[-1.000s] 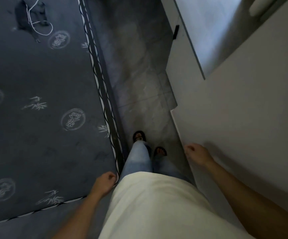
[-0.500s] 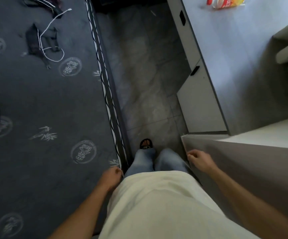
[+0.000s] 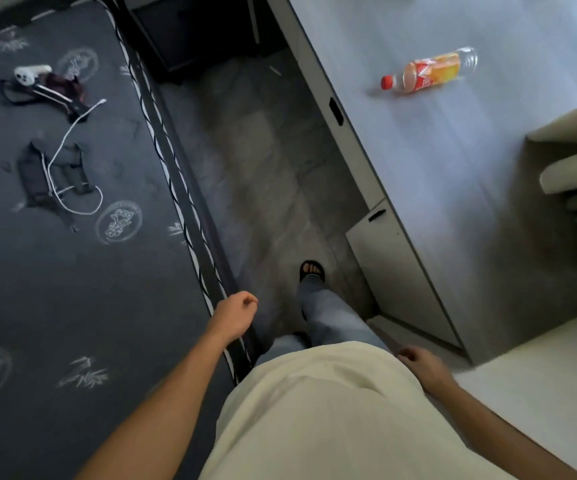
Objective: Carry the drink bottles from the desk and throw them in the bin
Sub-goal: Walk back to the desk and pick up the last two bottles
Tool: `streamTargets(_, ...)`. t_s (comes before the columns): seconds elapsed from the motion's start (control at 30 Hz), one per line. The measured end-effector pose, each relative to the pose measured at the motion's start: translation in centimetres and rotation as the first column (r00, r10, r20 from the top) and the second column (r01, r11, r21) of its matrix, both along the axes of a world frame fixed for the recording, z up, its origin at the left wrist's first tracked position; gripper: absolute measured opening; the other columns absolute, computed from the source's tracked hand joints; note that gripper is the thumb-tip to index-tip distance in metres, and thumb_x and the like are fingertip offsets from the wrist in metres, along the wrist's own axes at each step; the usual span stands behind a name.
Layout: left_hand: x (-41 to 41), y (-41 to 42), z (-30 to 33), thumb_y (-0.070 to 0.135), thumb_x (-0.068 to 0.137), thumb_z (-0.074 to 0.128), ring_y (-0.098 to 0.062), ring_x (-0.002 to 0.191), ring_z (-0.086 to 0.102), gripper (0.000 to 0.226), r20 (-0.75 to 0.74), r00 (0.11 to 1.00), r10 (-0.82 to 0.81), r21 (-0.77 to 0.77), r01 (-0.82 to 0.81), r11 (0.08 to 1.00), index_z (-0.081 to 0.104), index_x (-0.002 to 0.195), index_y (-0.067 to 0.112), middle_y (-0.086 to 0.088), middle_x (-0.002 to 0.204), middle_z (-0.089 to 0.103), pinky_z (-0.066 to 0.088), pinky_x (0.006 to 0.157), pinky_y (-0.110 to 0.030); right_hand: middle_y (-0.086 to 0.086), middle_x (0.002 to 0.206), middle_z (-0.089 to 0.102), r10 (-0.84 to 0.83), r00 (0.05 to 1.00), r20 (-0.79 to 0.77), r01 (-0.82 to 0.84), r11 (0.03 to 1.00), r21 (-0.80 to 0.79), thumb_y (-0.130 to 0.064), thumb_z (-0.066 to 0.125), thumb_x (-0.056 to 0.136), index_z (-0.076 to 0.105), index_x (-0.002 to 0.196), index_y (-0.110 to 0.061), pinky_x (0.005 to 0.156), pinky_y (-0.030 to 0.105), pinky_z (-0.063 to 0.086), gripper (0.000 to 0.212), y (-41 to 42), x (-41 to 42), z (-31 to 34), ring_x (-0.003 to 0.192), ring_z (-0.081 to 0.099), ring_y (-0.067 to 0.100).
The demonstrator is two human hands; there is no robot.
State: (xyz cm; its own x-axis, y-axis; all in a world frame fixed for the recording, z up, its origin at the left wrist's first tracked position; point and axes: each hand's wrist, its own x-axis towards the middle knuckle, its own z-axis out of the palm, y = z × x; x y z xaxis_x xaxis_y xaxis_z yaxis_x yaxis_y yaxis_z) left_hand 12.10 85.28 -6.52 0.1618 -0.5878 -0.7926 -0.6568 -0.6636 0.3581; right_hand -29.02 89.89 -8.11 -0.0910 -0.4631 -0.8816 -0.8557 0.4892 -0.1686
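Note:
One drink bottle (image 3: 427, 72) with a red cap and an orange-red label lies on its side on the pale grey desk (image 3: 453, 161) at the upper right. My left hand (image 3: 237, 317) hangs over the edge of the bed, fingers curled loosely, holding nothing. My right hand (image 3: 418, 363) is low beside my hip, fingers curled, also holding nothing. Both hands are far below the bottle. No bin is in view.
A dark patterned bed (image 3: 72, 237) fills the left, with a white cable (image 3: 72, 161) and small dark items on it. A narrow tiled aisle (image 3: 263, 174) runs between bed and desk. Desk drawers (image 3: 377, 258) face the aisle. A cream chair (image 3: 574, 168) stands at the right.
I have walked forward along the aisle. The bottle and desk have come into fuller view and closer. My left hand swung forward; my right hand dropped back beside my hip.

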Motion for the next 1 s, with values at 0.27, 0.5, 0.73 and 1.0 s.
streamTargets(0.27, 4.3, -3.9, 0.1, 0.024, 0.097, 0.054, -0.021, 0.094, 0.069, 0.018, 0.076, 0.997, 0.031, 0.143, -0.042, 0.989, 0.072, 0.101, 0.024, -0.003, 0.103, 0.075, 0.054, 0.086, -0.033, -0.001, 0.113, 0.075, 0.029, 0.997, 0.068, -0.018, 0.987, -0.159, -0.03, 0.058, 0.09, 0.073, 0.108, -0.026, 0.088, 0.031, 0.051, 0.024, -18.4, 7.0, 1.8, 0.106, 0.068, 0.024)
streamTargets(0.5, 10.0, -7.2, -0.4, 0.023, 0.099, 0.054, -0.026, 0.104, 0.069, 0.024, 0.09, 0.995, -0.043, 0.287, 0.016, 0.958, 0.072, 0.114, 0.017, -0.007, 0.117, 0.073, 0.051, 0.084, -0.031, 0.0, 0.117, 0.073, 0.061, 0.984, 0.166, -0.013, 0.96, -0.28, -0.033, 0.058, 0.093, 0.071, 0.114, -0.026, 0.094, 0.034, 0.052, 0.025, -32.4, 13.8, 2.4, 0.107, 0.067, 0.022)
streamTargets(0.73, 15.9, -19.3, -1.0, 0.021, 0.098, 0.056, -0.026, 0.103, 0.07, 0.02, 0.073, 0.988, -0.133, 0.27, 0.108, 0.957, 0.074, 0.106, 0.016, -0.01, 0.111, 0.075, 0.051, 0.08, -0.032, -0.001, 0.12, 0.07, -0.034, 0.99, 0.134, 0.066, 0.969, -0.239, -0.032, 0.054, 0.097, 0.067, 0.12, -0.025, 0.085, 0.025, 0.045, 0.027, -38.4, 17.7, 2.1, 0.104, 0.065, 0.02)
streamTargets(1.0, 14.3, -39.1, 0.7, 0.027, 0.095, 0.055, -0.031, 0.092, 0.071, 0.017, 0.035, 0.953, -0.3, 0.125, 0.294, 0.948, 0.071, 0.09, 0.024, -0.004, 0.094, 0.077, 0.056, 0.086, -0.04, -0.005, 0.118, 0.072, -0.252, 0.965, 0.066, 0.259, 0.958, -0.126, -0.033, 0.054, 0.095, 0.069, 0.114, -0.03, 0.092, 0.034, 0.051, 0.024, -36.4, 17.6, 2.4, 0.107, 0.065, 0.019)
